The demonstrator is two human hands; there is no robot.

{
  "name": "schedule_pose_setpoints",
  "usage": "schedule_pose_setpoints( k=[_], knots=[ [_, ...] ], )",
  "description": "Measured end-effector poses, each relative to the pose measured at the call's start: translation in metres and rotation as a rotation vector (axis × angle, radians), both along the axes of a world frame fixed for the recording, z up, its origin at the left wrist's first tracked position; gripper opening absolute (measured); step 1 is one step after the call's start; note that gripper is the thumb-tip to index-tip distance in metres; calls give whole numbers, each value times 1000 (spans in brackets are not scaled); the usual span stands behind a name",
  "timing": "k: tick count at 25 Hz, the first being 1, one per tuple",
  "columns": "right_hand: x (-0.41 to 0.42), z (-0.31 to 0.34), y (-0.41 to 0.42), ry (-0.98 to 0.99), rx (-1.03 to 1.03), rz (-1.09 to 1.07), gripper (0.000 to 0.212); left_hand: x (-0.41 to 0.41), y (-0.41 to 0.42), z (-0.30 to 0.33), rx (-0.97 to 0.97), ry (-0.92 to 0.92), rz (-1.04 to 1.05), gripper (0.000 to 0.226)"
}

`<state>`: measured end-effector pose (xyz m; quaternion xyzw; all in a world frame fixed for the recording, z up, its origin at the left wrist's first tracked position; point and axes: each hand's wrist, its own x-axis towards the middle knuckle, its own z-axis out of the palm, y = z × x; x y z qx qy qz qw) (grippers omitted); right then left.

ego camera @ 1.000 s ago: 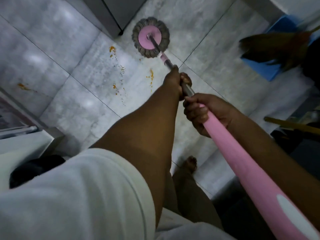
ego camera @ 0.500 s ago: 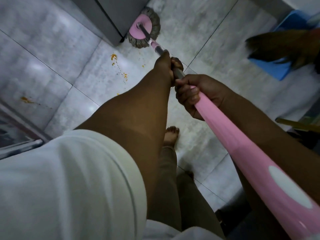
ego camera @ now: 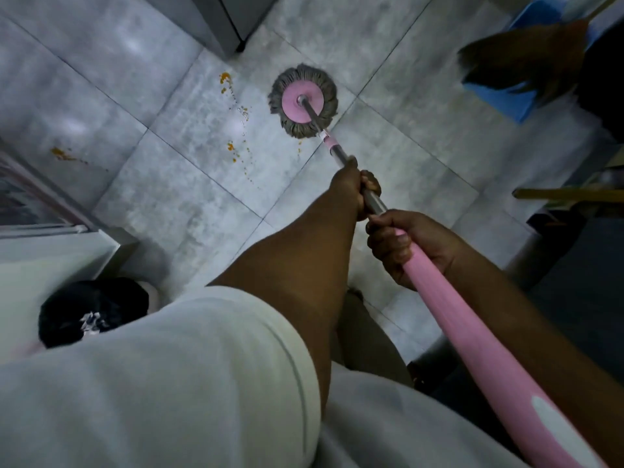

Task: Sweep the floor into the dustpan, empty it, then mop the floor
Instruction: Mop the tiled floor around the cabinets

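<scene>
A round mop head [ego camera: 303,100] with grey strands and a pink disc rests on the grey tiled floor [ego camera: 398,38]. Its metal and pink handle [ego camera: 449,309] runs down to the lower right. My left hand [ego camera: 354,187] grips the metal part of the shaft. My right hand [ego camera: 405,244] grips the top of the pink section just behind it. Orange spill spots [ego camera: 233,146] lie on the tiles left of the mop head, with another orange smear [ego camera: 62,154] further left.
A grey cabinet corner [ego camera: 219,25] stands at the top. A blue dustpan [ego camera: 506,96] with a brown broom [ego camera: 526,62] over it sits at the upper right. A white ledge [ego camera: 50,258] and a black object [ego camera: 91,312] are at the left. A wooden stick [ego camera: 567,194] shows at the right.
The mop head has been pulled back from the cabinet corner toward me and now lies right of the orange spots. Both hands kept their grip on the handle.
</scene>
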<state>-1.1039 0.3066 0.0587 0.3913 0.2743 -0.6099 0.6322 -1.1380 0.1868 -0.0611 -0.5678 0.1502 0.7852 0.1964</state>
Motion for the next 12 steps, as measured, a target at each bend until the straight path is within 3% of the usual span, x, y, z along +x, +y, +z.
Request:
schedule_pose_setpoints(
  k=[6,12],
  knots=[
    [76,27,35,-46,21,39,26,86,35,19,44,-83,-47,48],
    [43,16,-7,-25,27,76,24,56,-6,13,22,-40,-2,49]
  ],
)
